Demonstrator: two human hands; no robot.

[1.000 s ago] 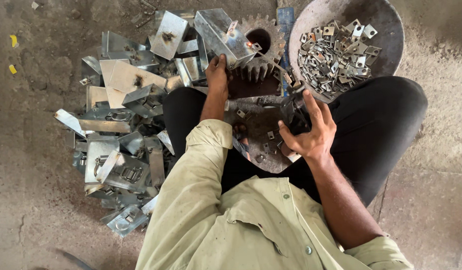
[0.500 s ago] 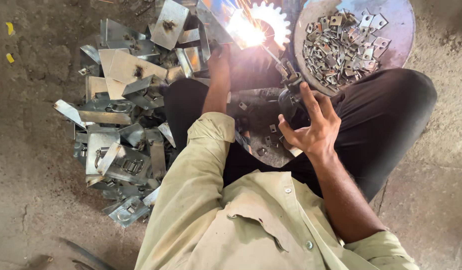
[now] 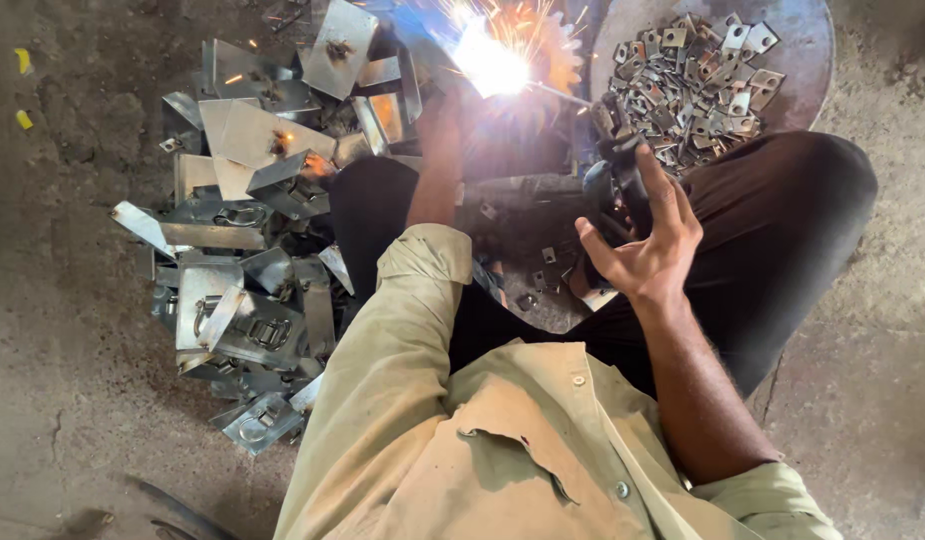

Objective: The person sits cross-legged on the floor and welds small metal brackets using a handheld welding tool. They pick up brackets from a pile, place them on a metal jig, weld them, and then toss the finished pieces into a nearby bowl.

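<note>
My right hand (image 3: pixel 647 245) grips a dark welding electrode holder (image 3: pixel 612 165). Its thin rod (image 3: pixel 562 95) runs up and left to a bright white arc (image 3: pixel 487 62) that throws sparks. My left hand (image 3: pixel 444 112) reaches forward along my left knee to just below the arc, and the glare hides its fingers and whatever they touch. The arc burns at the edge of a toothed gear wheel (image 3: pixel 564 55), which serves as a work block. Small metal bits lie on a dark plate (image 3: pixel 527 265) between my legs.
A round metal pan (image 3: pixel 807 60) at the top right holds several small square plates. At the left, a heap of bent sheet-metal pieces with loop handles (image 3: pixel 242 270) covers the floor. The ground (image 3: pixel 72 380) is rough concrete. My crossed legs in dark trousers (image 3: pixel 782 220) fill the middle.
The arc has struck and grown much brighter, with sparks flying. My right hand has risen and closed around the holder. The view has shifted slightly downward.
</note>
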